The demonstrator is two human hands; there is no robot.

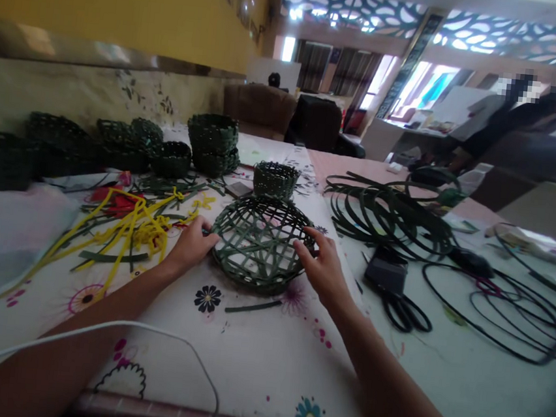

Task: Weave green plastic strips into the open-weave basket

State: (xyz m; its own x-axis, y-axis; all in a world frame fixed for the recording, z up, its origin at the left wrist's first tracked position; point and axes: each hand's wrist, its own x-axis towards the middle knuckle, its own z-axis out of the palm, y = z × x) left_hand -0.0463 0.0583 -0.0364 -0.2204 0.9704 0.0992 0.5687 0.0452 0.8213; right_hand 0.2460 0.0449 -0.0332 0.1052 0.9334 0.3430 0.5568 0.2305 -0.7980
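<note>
A shallow, round, dark green woven basket (259,279) with an open lattice lies before me on the flowered tablecloth. My left hand (193,240) grips its left rim, thumb on the near side and fingers curled. At the right rim, my right hand (322,262) holds the edge between thumb and fingers. Just behind it stands a small, taller green basket (275,181). One short green strip (253,307) lies on the cloth on the near side of the held basket.
Yellow and green strip scraps (134,221) litter the left, before several finished baskets (213,140). Coiled green strips (386,212), a phone (386,270), black-handled scissors (408,315) and looped cable (542,326) lie right. A white cord (148,328) crosses in front. A person stands far right.
</note>
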